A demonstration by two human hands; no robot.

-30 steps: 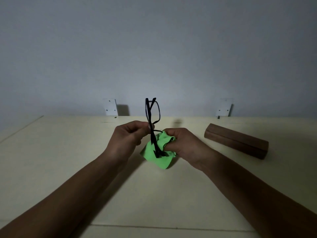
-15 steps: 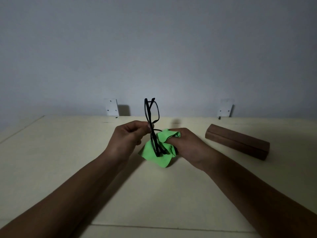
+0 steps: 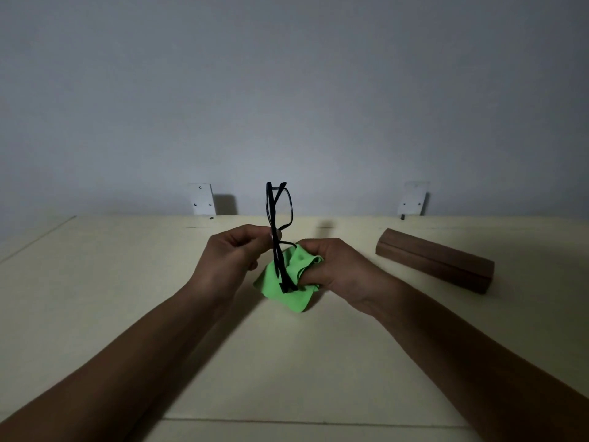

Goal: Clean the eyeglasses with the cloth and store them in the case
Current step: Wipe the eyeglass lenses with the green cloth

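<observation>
The left hand (image 3: 234,258) pinches the black eyeglasses (image 3: 278,231) at mid-frame, holding them on end above the table (image 3: 127,266) with 1 lens up and the other down. The right hand (image 3: 331,269) grips the green cloth (image 3: 280,293), which is bunched around the lower lens; whether the fingers press both faces of that lens is hidden by the fabric. The brown case (image 3: 436,260) lies closed on the table to the right, well apart from both hands. Judging by this, the cleaning step is under way: the upper lens looks uncovered, and folding the arms, opening the case and storing the glasses all remain.
</observation>
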